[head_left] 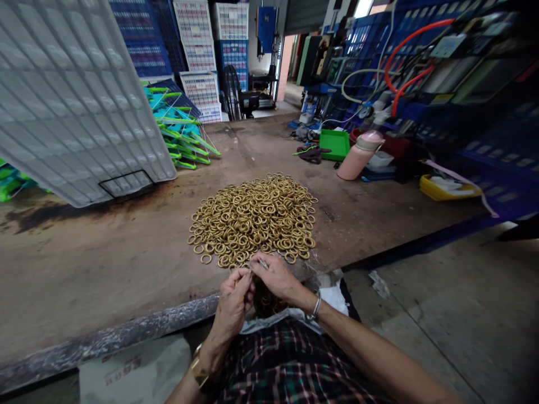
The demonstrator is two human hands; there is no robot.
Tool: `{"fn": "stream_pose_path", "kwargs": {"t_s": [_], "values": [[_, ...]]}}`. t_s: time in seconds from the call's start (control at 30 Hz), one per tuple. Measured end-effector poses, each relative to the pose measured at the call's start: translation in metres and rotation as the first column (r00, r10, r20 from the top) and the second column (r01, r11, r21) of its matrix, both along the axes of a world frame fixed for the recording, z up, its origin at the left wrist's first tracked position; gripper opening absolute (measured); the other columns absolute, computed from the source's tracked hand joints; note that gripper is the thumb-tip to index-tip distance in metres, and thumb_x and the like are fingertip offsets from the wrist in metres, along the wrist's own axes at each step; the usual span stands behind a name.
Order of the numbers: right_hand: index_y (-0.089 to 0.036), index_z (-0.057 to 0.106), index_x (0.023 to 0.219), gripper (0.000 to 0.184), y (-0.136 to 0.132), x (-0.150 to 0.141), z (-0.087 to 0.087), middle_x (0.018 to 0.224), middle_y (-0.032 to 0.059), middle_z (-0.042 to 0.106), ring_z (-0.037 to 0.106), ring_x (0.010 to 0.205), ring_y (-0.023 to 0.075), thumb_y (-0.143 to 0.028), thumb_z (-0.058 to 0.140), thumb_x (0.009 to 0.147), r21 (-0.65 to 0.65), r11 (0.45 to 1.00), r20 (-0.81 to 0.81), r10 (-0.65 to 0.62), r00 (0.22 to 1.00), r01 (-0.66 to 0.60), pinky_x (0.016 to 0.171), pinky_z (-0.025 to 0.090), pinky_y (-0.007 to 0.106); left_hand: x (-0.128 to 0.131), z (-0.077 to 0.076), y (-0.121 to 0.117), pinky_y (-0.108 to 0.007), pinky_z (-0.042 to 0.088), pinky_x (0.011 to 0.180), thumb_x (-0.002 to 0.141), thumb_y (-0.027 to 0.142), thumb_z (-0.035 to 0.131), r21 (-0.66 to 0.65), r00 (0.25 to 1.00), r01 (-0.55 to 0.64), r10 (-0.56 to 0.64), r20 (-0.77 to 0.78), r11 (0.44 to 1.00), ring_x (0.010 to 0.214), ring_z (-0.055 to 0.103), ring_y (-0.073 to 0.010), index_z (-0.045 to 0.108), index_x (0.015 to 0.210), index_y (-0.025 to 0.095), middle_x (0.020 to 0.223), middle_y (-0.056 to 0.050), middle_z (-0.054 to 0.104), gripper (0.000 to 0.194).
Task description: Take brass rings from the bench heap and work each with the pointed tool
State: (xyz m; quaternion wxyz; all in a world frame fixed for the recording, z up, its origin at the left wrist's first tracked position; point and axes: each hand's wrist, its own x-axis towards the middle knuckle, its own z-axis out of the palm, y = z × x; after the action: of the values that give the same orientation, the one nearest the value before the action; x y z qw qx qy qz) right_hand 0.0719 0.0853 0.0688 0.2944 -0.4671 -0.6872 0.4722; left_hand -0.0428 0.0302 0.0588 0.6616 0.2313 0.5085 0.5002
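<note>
A heap of brass-coloured rings [256,216] is spread on the brown tabletop, with a few loose rings at its near edge. Right at the table's front edge, my two hands meet fingertip to fingertip. My left hand [234,297] is closed in a pinch, and whatever sits in its fingers is too small to make out. Between the thumb and fingers of my right hand [275,276] shows a thin grey tool [263,264], mostly hidden by the grip. Below the hands, more rings [267,303] lie in a dark hollow at my lap, partly covered by my wrists.
A large white plastic crate [84,101] leans on the left, beside green and blue plastic pieces [181,134]. On the right stand a pink bottle [357,157], a green tray [334,144] and a yellow tray [448,189]. The table edge [126,331] runs before me.
</note>
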Motion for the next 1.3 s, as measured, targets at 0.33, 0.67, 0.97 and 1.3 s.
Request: {"fn": "stream_pose_path", "kwargs": {"t_s": [0.33, 0.67, 0.97, 1.3], "values": [[-0.017, 0.054, 0.081, 0.016, -0.009, 0.016, -0.014, 0.069, 0.0024, 0.059, 0.050, 0.063, 0.0135, -0.012, 0.043, 0.072, 0.270, 0.926, 0.530, 0.086, 0.844, -0.264, 0.058, 0.028, 0.024, 0.001, -0.009, 0.000, -0.013, 0.021, 0.038, 0.073, 0.044, 0.057, 0.066, 0.991, 0.039, -0.030, -0.130, 0.997, 0.041, 0.034, -0.0028, 0.049, 0.075, 0.017, 0.054, 0.007, 0.043, 0.028], [-0.015, 0.052, 0.093, 0.024, -0.011, 0.013, -0.007, 0.081, 0.0084, 0.065, 0.058, 0.069, 0.0175, -0.011, 0.040, 0.073, 0.205, 0.930, 0.709, 0.073, 0.701, -0.305, 0.056, 0.029, 0.026, 0.005, -0.004, -0.002, -0.016, 0.024, 0.039, 0.071, 0.047, 0.057, 0.107, 0.955, 0.049, -0.016, -0.296, 0.993, 0.042, 0.033, -0.0050, 0.048, 0.066, 0.017, 0.050, 0.006, 0.040, 0.031], [-0.015, 0.051, 0.095, 0.023, -0.036, 0.013, -0.003, 0.087, 0.0099, 0.064, 0.059, 0.073, 0.0189, -0.010, 0.038, 0.077, 0.147, 0.957, 0.754, 0.056, 0.655, -0.251, 0.060, 0.033, 0.027, -0.006, -0.001, -0.019, -0.015, 0.018, 0.036, 0.073, 0.045, 0.058, 0.023, 0.973, 0.217, -0.214, -0.083, 0.976, 0.038, 0.028, -0.0033, 0.044, 0.065, 0.018, 0.050, 0.007, 0.040, 0.031], [-0.017, 0.051, 0.086, 0.021, -0.067, 0.077, -0.058, 0.077, 0.0037, 0.058, 0.052, 0.067, 0.0146, -0.010, 0.039, 0.070, 0.140, 0.975, 0.654, 0.042, 0.755, -0.175, 0.060, 0.033, 0.024, -0.011, -0.016, -0.044, -0.013, 0.011, 0.031, 0.067, 0.030, 0.066, -0.251, 0.896, 0.401, -0.320, 0.309, 0.881, 0.035, 0.035, -0.0023, 0.056, 0.070, 0.014, 0.049, 0.004, 0.047, 0.020]]}}
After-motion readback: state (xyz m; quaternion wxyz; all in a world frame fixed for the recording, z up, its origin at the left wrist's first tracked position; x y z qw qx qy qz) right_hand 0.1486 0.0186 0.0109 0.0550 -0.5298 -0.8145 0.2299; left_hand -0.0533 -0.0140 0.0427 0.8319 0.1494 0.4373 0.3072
